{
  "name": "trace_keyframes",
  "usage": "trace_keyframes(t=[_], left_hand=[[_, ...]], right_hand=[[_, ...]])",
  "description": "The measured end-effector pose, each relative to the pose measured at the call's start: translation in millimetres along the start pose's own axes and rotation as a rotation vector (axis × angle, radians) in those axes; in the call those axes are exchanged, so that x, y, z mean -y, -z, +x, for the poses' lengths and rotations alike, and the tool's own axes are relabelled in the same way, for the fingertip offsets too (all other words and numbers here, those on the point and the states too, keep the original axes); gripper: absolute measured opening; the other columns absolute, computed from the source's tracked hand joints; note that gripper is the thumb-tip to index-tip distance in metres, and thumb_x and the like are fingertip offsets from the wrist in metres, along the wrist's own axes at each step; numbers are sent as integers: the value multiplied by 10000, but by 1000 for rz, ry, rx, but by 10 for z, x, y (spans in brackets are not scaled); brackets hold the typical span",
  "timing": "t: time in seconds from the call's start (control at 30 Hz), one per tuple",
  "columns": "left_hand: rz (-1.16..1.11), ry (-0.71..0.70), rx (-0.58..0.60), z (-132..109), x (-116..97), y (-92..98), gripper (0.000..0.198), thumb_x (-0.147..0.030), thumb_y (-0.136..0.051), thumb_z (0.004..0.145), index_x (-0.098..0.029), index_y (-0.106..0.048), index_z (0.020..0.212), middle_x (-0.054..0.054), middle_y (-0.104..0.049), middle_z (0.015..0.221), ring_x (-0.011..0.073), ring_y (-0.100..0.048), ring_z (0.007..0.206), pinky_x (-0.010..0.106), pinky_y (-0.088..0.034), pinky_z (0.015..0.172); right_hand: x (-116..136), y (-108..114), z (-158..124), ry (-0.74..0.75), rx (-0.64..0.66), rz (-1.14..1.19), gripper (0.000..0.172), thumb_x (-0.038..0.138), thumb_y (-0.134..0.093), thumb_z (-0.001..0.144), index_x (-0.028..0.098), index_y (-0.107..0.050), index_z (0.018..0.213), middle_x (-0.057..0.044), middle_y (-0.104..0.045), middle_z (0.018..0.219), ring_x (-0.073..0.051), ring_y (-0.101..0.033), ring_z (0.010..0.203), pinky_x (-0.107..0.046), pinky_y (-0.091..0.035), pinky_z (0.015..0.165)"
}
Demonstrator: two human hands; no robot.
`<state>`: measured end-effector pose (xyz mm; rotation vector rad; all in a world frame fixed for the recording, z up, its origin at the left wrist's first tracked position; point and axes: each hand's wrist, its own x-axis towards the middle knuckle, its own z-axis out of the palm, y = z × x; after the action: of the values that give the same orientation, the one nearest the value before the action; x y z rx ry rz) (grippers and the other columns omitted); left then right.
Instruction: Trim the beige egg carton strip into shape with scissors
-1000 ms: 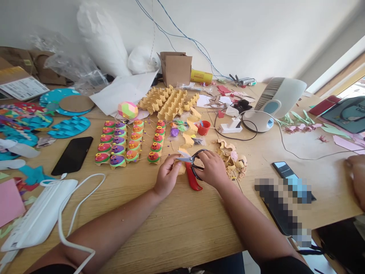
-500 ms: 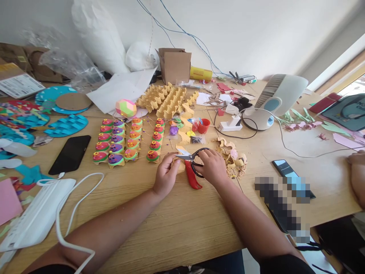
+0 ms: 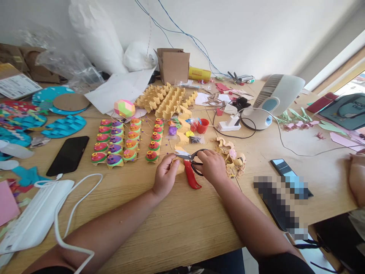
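Observation:
My left hand (image 3: pixel 167 173) pinches a yellowish piece of egg carton (image 3: pixel 180 166) between thumb and fingers. In my right hand (image 3: pixel 210 165) are black-handled scissors (image 3: pixel 196 166), fingers in the loops, their blades lying at the upper edge of the piece beside my left fingertips. Just under the scissors a red utility knife (image 3: pixel 192 177) rests on the table. Beyond my hands runs a carton strip (image 3: pixel 182 137). Carton scraps and crumbs (image 3: pixel 232 158) are heaped right of my right hand. To the left stand rows of painted carton cups with faces (image 3: pixel 115 148).
Uncut egg cartons (image 3: pixel 165 101) lie at the back before a cardboard box (image 3: pixel 174 66). A red cup (image 3: pixel 203 126) stands behind the scissors. Phones (image 3: pixel 67 156) lie left and right, a white power strip (image 3: pixel 37 213) with its cable front left. Another person's arm (image 3: pixel 357 177) rests at the right edge.
The view has shifted slightly. My hands, the scissors and the carton piece keep nearly the same position; the scissors' handles look slightly closer together.

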<state>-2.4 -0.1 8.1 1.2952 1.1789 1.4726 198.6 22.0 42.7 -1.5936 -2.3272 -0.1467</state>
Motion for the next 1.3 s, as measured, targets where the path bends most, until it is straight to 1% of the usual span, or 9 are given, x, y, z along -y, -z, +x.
trace_keyframes(t=[0.27, 0.5, 0.57, 0.63, 0.8, 0.9, 1.0, 1.17, 1.3], left_hand=[[-11, 30, -38, 7, 43, -9, 226, -326, -747, 892, -223, -771, 1091, 68, -748, 1163, 262, -654, 1181, 364, -453, 1110], [3, 65, -29, 12, 37, -9, 268, -389, -715, 915, -215, -757, 1114, 76, -759, 1178, 274, -652, 1191, 394, -451, 1120], [-6, 85, -37, 12, 32, -10, 268, -388, -723, 907, -214, -760, 1107, 72, -761, 1156, 273, -656, 1176, 387, -460, 1103], [-21, 91, -40, 11, 33, -10, 262, -378, -734, 897, -215, -765, 1100, 68, -757, 1155, 270, -657, 1170, 376, -463, 1093], [-15, 61, -5, 20, 63, 0, 254, -372, -700, 929, -207, -761, 1112, 70, -750, 1156, 257, -653, 1145, 361, -466, 1070], [31, 23, -12, 32, 64, 7, 237, -365, -661, 953, -197, -754, 1091, 59, -743, 1110, 236, -654, 1086, 339, -476, 1028], [50, -20, 45, 41, 33, 9, 223, -351, -606, 987, -199, -752, 1059, 49, -737, 1069, 222, -654, 1049, 324, -481, 998], [68, -60, 68, 41, 4, 8, 219, -336, -592, 998, -206, -747, 1082, 66, -747, 1138, 241, -661, 1105, 349, -479, 1038], [90, -82, 76, 42, 28, 18, 216, -326, -588, 1006, -214, -751, 1093, 61, -745, 1144, 237, -665, 1094, 353, -482, 1036]], right_hand=[[-40, -69, -3, -25, 29, 44, 161, 405, -723, 948, 245, -728, 936, -64, -742, 835, -229, -644, 803, -320, -323, 666], [-45, -114, 5, -96, -26, 137, 290, 515, -646, 976, 235, -702, 928, -65, -753, 843, -226, -656, 790, -310, -341, 655], [-17, -97, 3, -73, -44, 161, 283, 510, -659, 961, 230, -697, 979, -76, -760, 901, -243, -665, 841, -318, -383, 693], [17, -81, -2, -57, -66, 161, 287, 481, -698, 931, 213, -691, 1032, -105, -757, 997, -276, -666, 942, -342, -431, 782], [46, -84, -6, -12, -45, 129, 265, 394, -731, 912, 196, -686, 1082, -121, -731, 1081, -298, -639, 1047, -372, -459, 888], [33, -81, -2, 22, -12, 113, 282, 416, -743, 915, 198, -686, 1084, -113, -734, 1080, -290, -641, 1041, -364, -461, 868], [31, -60, -3, 49, 11, 82, 280, 436, -757, 912, 201, -688, 1050, -97, -748, 1033, -278, -657, 985, -352, -445, 824], [57, -30, -8, 50, 34, 36, 286, 455, -758, 914, 200, -689, 1023, -75, -767, 927, -257, -675, 889, -340, -392, 759], [67, -18, -3, 43, 68, 21, 288, 462, -755, 918, 197, -691, 1013, -72, -773, 908, -245, -679, 856, -332, -348, 715]])
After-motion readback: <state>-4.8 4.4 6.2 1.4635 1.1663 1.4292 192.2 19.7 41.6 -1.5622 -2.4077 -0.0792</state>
